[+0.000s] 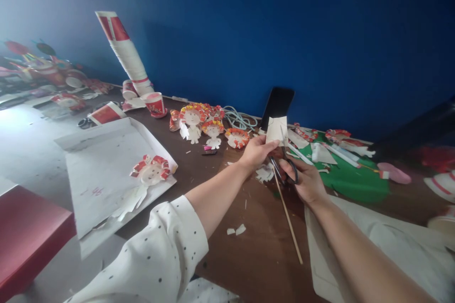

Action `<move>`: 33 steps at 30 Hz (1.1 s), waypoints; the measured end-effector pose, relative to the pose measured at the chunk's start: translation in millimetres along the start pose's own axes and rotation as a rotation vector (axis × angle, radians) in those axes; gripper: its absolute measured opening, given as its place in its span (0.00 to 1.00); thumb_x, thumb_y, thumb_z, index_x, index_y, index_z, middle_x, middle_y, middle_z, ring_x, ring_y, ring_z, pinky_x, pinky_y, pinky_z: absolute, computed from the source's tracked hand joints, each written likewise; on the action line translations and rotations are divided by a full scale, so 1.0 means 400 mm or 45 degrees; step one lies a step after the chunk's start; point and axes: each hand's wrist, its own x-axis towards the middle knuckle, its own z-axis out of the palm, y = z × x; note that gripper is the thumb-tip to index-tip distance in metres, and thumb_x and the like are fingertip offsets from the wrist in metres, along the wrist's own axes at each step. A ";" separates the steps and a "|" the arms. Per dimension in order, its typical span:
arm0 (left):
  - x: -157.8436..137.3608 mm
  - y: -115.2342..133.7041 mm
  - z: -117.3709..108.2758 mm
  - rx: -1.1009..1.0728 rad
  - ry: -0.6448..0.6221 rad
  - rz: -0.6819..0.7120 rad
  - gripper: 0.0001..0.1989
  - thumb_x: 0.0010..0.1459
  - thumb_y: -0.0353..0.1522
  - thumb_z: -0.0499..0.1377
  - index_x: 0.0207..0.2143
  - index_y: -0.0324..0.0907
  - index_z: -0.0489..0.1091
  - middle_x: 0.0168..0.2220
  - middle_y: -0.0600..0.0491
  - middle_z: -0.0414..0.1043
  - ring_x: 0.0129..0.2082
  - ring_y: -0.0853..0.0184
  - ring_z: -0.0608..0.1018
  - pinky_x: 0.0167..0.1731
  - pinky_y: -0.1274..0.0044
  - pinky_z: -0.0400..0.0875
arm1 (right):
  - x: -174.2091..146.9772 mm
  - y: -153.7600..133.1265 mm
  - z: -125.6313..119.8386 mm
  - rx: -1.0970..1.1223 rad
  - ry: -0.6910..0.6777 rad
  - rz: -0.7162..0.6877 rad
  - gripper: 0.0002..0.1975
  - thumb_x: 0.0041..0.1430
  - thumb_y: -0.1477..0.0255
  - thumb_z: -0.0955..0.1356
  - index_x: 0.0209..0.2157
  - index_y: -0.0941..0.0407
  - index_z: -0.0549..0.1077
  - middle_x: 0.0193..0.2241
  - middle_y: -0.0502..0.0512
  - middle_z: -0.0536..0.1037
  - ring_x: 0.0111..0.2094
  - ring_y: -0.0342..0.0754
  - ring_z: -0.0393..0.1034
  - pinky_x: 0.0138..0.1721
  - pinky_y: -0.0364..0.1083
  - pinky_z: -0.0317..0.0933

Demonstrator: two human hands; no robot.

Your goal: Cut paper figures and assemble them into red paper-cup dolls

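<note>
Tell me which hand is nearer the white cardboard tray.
Left. The left hand is right of the white cardboard tray; the right hand is farther right.

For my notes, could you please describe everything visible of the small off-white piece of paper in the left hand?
The small off-white piece of paper looks thin and roughly rectangular, held roughly upright. The left hand pinches its lower edge; a blade of the black-handled metal scissors crosses its right side. Any cut is unclear. Behind it is a flat black phone.
</note>
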 end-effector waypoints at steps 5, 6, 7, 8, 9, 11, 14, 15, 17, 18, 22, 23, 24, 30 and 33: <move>-0.002 0.002 -0.003 -0.008 -0.013 -0.009 0.17 0.43 0.38 0.66 0.32 0.36 0.69 0.26 0.53 0.73 0.24 0.72 0.74 0.28 0.79 0.68 | 0.003 0.007 -0.002 0.064 0.004 0.033 0.19 0.52 0.55 0.69 0.39 0.54 0.77 0.21 0.50 0.71 0.22 0.43 0.62 0.22 0.42 0.59; -0.002 0.002 -0.004 -0.001 -0.015 -0.003 0.17 0.43 0.38 0.66 0.31 0.36 0.69 0.25 0.53 0.72 0.23 0.72 0.74 0.28 0.79 0.67 | 0.003 0.009 -0.002 0.108 -0.004 0.045 0.20 0.51 0.55 0.69 0.40 0.55 0.77 0.22 0.50 0.71 0.22 0.43 0.62 0.22 0.42 0.59; -0.001 0.001 -0.006 0.006 -0.019 0.000 0.17 0.43 0.38 0.66 0.31 0.36 0.69 0.25 0.53 0.72 0.23 0.72 0.74 0.27 0.79 0.67 | 0.003 0.011 -0.003 0.155 -0.018 0.059 0.20 0.51 0.55 0.70 0.39 0.55 0.77 0.22 0.50 0.71 0.22 0.43 0.63 0.22 0.42 0.59; -0.001 0.000 -0.007 0.015 -0.031 -0.003 0.17 0.43 0.39 0.66 0.31 0.36 0.69 0.25 0.53 0.72 0.23 0.71 0.74 0.27 0.79 0.68 | 0.003 0.013 -0.003 0.204 -0.031 0.072 0.20 0.51 0.56 0.70 0.39 0.55 0.77 0.22 0.50 0.71 0.22 0.43 0.63 0.22 0.42 0.60; -0.001 0.000 -0.008 0.022 -0.042 -0.010 0.17 0.43 0.39 0.66 0.32 0.37 0.69 0.25 0.53 0.72 0.23 0.70 0.75 0.27 0.78 0.68 | 0.003 0.015 -0.003 0.249 -0.047 0.085 0.19 0.51 0.56 0.70 0.39 0.55 0.76 0.23 0.50 0.71 0.23 0.42 0.64 0.22 0.41 0.60; -0.001 0.000 -0.008 0.034 -0.048 -0.019 0.18 0.44 0.40 0.66 0.32 0.37 0.69 0.25 0.53 0.72 0.23 0.70 0.75 0.26 0.78 0.68 | 0.002 0.018 -0.003 0.325 -0.072 0.094 0.18 0.52 0.57 0.70 0.39 0.54 0.76 0.24 0.50 0.71 0.24 0.42 0.64 0.22 0.40 0.60; -0.003 0.002 -0.005 0.037 -0.044 -0.014 0.17 0.44 0.39 0.66 0.32 0.36 0.69 0.24 0.53 0.71 0.23 0.70 0.75 0.24 0.79 0.67 | 0.000 0.022 -0.004 0.385 -0.101 0.078 0.15 0.53 0.58 0.69 0.36 0.55 0.76 0.25 0.51 0.72 0.24 0.41 0.64 0.21 0.39 0.58; -0.004 0.004 -0.004 0.034 -0.044 -0.010 0.17 0.44 0.39 0.66 0.32 0.36 0.69 0.23 0.53 0.71 0.23 0.70 0.75 0.24 0.79 0.67 | -0.001 0.023 -0.004 0.388 -0.106 0.069 0.14 0.54 0.58 0.69 0.34 0.55 0.76 0.25 0.51 0.72 0.24 0.41 0.64 0.21 0.39 0.57; -0.006 0.006 -0.002 0.031 -0.052 -0.013 0.17 0.44 0.39 0.66 0.31 0.36 0.69 0.23 0.53 0.71 0.22 0.70 0.74 0.24 0.79 0.66 | -0.001 0.024 -0.004 0.382 -0.105 0.054 0.14 0.54 0.58 0.69 0.32 0.55 0.76 0.25 0.51 0.72 0.24 0.40 0.63 0.21 0.38 0.57; -0.006 0.007 -0.002 0.025 -0.056 -0.017 0.17 0.44 0.39 0.66 0.31 0.36 0.69 0.23 0.53 0.71 0.22 0.70 0.74 0.24 0.79 0.67 | 0.000 0.025 -0.004 0.377 -0.102 0.052 0.14 0.54 0.58 0.69 0.32 0.55 0.76 0.25 0.51 0.72 0.24 0.40 0.63 0.21 0.38 0.57; -0.008 0.007 -0.003 0.021 -0.060 -0.019 0.17 0.44 0.39 0.66 0.31 0.36 0.69 0.24 0.52 0.73 0.22 0.69 0.75 0.24 0.78 0.67 | 0.003 0.026 -0.008 0.327 -0.068 0.082 0.16 0.51 0.57 0.70 0.36 0.55 0.76 0.25 0.51 0.72 0.25 0.42 0.65 0.22 0.39 0.59; -0.008 0.006 -0.003 0.026 -0.062 -0.012 0.17 0.43 0.39 0.66 0.31 0.36 0.69 0.24 0.52 0.73 0.23 0.69 0.75 0.24 0.78 0.67 | 0.004 0.026 -0.008 0.306 -0.057 0.086 0.18 0.51 0.57 0.70 0.38 0.55 0.76 0.25 0.50 0.72 0.25 0.42 0.66 0.22 0.39 0.59; -0.008 0.006 -0.003 0.034 -0.064 -0.010 0.17 0.43 0.39 0.66 0.31 0.36 0.69 0.24 0.52 0.73 0.22 0.70 0.75 0.24 0.79 0.67 | 0.005 0.026 -0.009 0.285 -0.049 0.085 0.19 0.51 0.57 0.70 0.39 0.55 0.76 0.25 0.50 0.73 0.25 0.42 0.65 0.22 0.40 0.59; -0.010 0.005 -0.001 0.028 -0.060 -0.007 0.17 0.43 0.39 0.66 0.31 0.35 0.70 0.24 0.52 0.72 0.22 0.72 0.73 0.25 0.79 0.66 | 0.005 0.018 -0.009 0.190 -0.031 0.048 0.21 0.52 0.57 0.70 0.45 0.54 0.76 0.24 0.49 0.71 0.25 0.42 0.63 0.23 0.39 0.57; -0.010 0.004 -0.001 0.052 -0.047 -0.019 0.17 0.44 0.39 0.65 0.32 0.35 0.70 0.24 0.52 0.72 0.21 0.72 0.72 0.24 0.80 0.64 | 0.003 0.013 -0.008 0.169 -0.027 0.032 0.22 0.52 0.57 0.69 0.46 0.54 0.76 0.24 0.49 0.71 0.25 0.42 0.62 0.23 0.40 0.57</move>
